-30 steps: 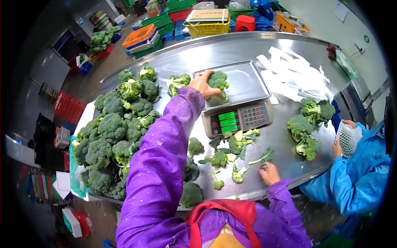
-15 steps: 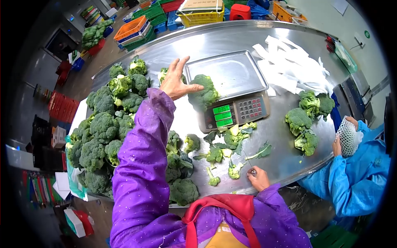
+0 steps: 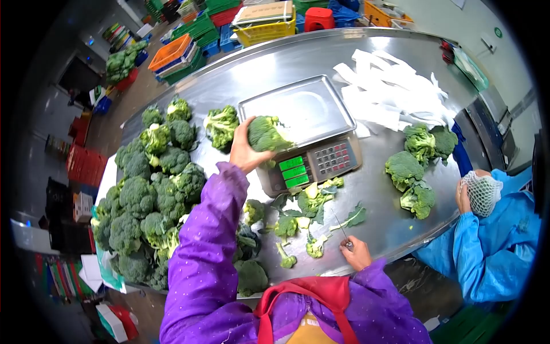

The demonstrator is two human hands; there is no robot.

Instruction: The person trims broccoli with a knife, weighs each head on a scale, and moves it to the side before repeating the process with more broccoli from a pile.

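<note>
My left hand (image 3: 247, 150) is closed around a broccoli head (image 3: 267, 134) at the near left edge of the scale's metal pan (image 3: 303, 106). Its thumb lies on the near side, and the fingers wrap the far left. Green digits glow on the digital scale (image 3: 332, 159). Near the table's front edge, my right hand (image 3: 357, 253) grips a thin-bladed knife (image 3: 345, 232), its blade pointing away from me. Trimmed broccoli stems and leaves (image 3: 314, 200) lie between the knife and the scale. Just left of the pan sits another broccoli head (image 3: 221, 127).
A large broccoli pile (image 3: 137, 198) covers the table's left side. Several heads (image 3: 418, 166) lie on the right, below white foam sleeves (image 3: 389, 92). At right, a co-worker in blue (image 3: 492, 246) holds a netted head (image 3: 482, 194). Crates (image 3: 264, 34) stand beyond the metal table (image 3: 263, 66).
My left hand was spread open above the broccoli head by the pan; it has come down and closed around it. My right hand still holds the knife. The view has shifted slightly.
</note>
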